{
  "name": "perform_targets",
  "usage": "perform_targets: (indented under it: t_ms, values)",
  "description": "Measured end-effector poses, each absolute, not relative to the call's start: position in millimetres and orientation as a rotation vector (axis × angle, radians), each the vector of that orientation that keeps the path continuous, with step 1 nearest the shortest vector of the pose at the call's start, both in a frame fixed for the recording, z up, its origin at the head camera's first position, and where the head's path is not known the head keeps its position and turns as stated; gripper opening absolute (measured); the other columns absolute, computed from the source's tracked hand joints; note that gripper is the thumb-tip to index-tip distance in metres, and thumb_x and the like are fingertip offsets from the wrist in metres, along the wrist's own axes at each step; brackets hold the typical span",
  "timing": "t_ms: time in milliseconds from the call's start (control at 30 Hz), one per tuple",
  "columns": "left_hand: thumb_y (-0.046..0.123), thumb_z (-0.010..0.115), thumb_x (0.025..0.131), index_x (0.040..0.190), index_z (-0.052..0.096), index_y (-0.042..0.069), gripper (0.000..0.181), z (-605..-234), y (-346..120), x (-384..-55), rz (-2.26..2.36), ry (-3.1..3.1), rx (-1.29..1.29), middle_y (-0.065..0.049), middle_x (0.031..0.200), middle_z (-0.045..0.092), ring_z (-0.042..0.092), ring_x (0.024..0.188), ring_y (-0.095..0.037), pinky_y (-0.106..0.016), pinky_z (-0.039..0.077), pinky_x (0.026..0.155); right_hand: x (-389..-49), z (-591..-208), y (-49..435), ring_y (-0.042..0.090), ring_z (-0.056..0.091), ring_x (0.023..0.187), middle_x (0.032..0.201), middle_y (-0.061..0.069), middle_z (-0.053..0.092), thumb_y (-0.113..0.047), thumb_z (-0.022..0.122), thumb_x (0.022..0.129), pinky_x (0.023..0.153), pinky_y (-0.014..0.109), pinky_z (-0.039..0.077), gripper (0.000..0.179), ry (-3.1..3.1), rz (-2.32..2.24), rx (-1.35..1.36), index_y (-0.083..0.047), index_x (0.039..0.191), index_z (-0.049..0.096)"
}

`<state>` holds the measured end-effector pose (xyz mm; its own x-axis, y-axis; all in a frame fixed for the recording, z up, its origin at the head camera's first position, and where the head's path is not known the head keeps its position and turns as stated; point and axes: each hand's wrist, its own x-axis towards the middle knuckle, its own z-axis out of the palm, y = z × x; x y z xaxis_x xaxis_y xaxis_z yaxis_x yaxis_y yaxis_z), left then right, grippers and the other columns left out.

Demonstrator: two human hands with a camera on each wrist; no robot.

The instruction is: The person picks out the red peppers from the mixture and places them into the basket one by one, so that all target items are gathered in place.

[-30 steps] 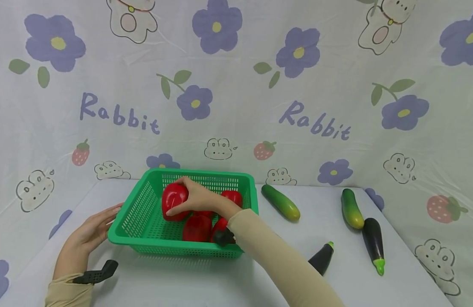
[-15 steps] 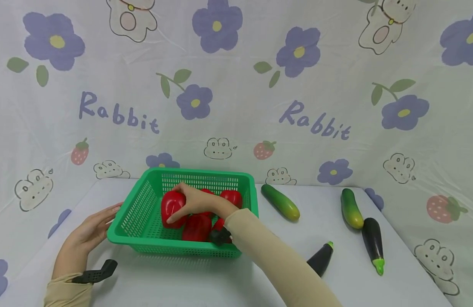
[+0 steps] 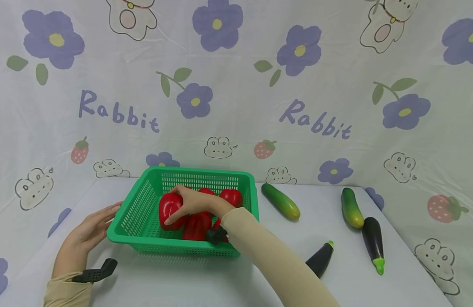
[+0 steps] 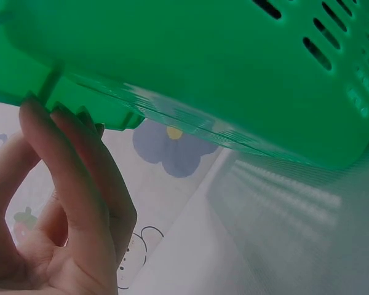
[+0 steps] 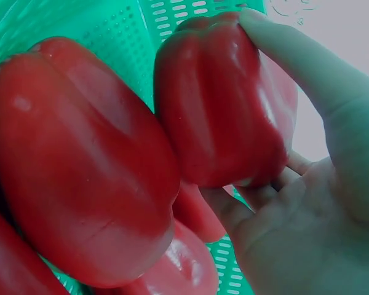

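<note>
In the head view, my right hand (image 3: 195, 202) reaches into a green plastic basket (image 3: 178, 245) and holds a red bell pepper (image 3: 169, 209) in its left part. The right wrist view shows thumb and fingers on opposite sides of this bell pepper (image 5: 221, 104), and another large bell pepper (image 5: 86, 160) right beside it. Several more red bell peppers lie to the right, partly hidden by my right hand and wrist. My left hand (image 3: 86, 232) is at the basket's left end. Its fingertips (image 4: 34, 107) touch the underside of the rim in the left wrist view.
Right of the basket, a green cucumber (image 3: 281, 202) lies on the white table. Farther right are a second cucumber (image 3: 351, 209) and an eggplant (image 3: 373, 243). Another eggplant (image 3: 320, 261) is partly covered by the right sleeve (image 3: 274, 251). A printed cloth (image 3: 236, 85) hangs behind.
My right hand has lowered the bell pepper and brought it slightly nearer the basket's front left, uncovering more of the peppers behind. The left hand has stayed at the basket's end.
</note>
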<state>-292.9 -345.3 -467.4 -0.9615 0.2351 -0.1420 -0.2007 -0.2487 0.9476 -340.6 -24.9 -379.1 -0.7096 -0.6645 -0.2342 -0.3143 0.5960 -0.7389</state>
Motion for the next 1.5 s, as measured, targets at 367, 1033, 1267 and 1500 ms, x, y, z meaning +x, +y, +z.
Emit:
perform_targets:
  t_ms: [367,1033,1267,1500]
  values:
    - [0.018,0.044,0.105,0.11,0.071,0.033,0.031,-468.6,-347.2,-294.2,2.282,1.727,0.099,0.019,0.114,0.067,0.064,0.104,-0.003,-0.023,0.056,0.084,-341.2,-381.0,-29.3,0.015,0.048,0.116,0.125,-0.002,0.051,-0.031,0.083,0.075,0.076,0.029,0.057,0.076,2.33,-0.877,-0.795,-0.024,0.136,0.039]
    - [0.018,0.043,0.105,0.111,0.07,0.033,0.032,-469.7,-347.0,-295.0,2.287,1.709,0.101,0.018,0.115,0.067,0.065,0.103,-0.004,-0.023,0.057,0.084,-339.1,-380.2,-40.1,0.012,0.045,0.116,0.124,-0.005,0.05,-0.035,0.081,0.077,0.074,0.027,0.056,0.072,2.299,-0.682,-0.865,-0.023,0.135,0.042]
    - [0.018,0.044,0.105,0.111,0.07,0.033,0.031,-468.4,-345.6,-293.8,2.288,1.7,0.087,0.018,0.114,0.068,0.065,0.102,-0.004,-0.023,0.057,0.084,-338.5,-379.7,-44.8,0.013,0.044,0.119,0.128,-0.004,0.049,-0.036,0.081,0.077,0.076,0.027,0.056,0.077,2.32,-0.605,-0.87,-0.023,0.14,0.039]
    - [0.017,0.043,0.105,0.111,0.071,0.032,0.032,-468.2,-345.6,-294.0,2.297,1.694,0.1,0.017,0.113,0.068,0.065,0.101,-0.004,-0.023,0.057,0.084,-340.4,-378.6,-46.0,0.013,0.042,0.12,0.132,-0.003,0.047,-0.036,0.08,0.078,0.078,0.027,0.056,0.077,2.286,-0.547,-0.911,-0.022,0.142,0.039]
